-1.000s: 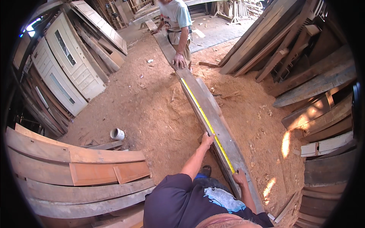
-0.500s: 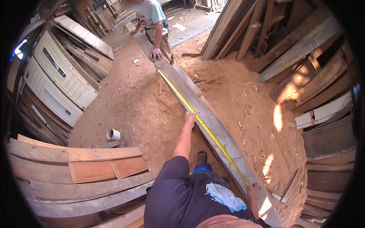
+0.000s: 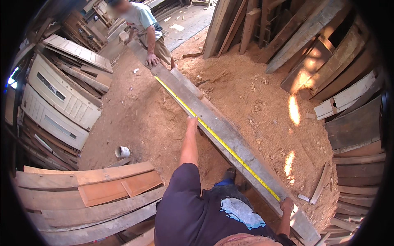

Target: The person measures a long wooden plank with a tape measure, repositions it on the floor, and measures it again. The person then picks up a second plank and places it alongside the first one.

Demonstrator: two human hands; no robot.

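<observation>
A long grey weathered plank (image 3: 223,131) runs slantwise from the far left to the near right. A yellow tape measure (image 3: 242,161) is stretched along its left side. My left hand (image 3: 192,121) reaches out to the plank's left edge, closed over the tape partway along; its fingertips are partly hidden. Close to my body, my right hand (image 3: 287,204) is closed around the near end of the tape, resting on the plank. At the far end, another person's hand (image 3: 152,60) presses flat on the wood, just beyond the tape's far tip.
Sawdust (image 3: 254,98) covers the floor. Boards (image 3: 98,215) are stacked at the near left, with a white bucket (image 3: 122,152) behind them. Panelled doors (image 3: 65,86) lean at the left. More timber (image 3: 303,53) leans at the right, and a small offcut (image 3: 319,184) lies beside the plank.
The whole view has shifted somewhat, so the plank and the other person appear farther left. Both my hands keep their hold on the tape, which still lies along the plank.
</observation>
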